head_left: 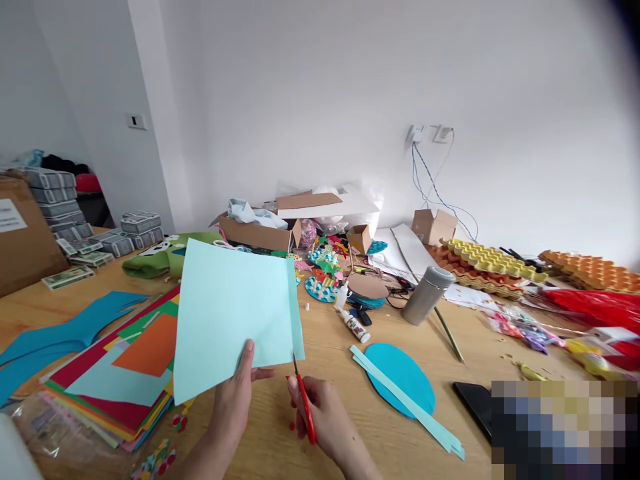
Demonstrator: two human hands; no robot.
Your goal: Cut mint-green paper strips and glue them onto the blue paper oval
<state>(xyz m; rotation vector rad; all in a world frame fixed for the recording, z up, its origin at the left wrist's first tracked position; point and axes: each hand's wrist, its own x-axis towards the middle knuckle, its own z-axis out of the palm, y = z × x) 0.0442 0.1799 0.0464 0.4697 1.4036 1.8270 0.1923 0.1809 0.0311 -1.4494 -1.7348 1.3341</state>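
Above the wooden table (280,427), left hand (243,383) holding one light-blue sheet (233,307), right hand (320,413) gripping one red-handled scissors (307,410).

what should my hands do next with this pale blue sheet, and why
Probably close the red scissors on the strip at the sheet's right side: the blades are at its lower edge, the left hand steadies the sheet, and a fold or line seems to mark that strip.

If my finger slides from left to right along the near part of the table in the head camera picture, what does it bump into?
Pile of coloured paper → left hand → red scissors → blue circle → black phone.
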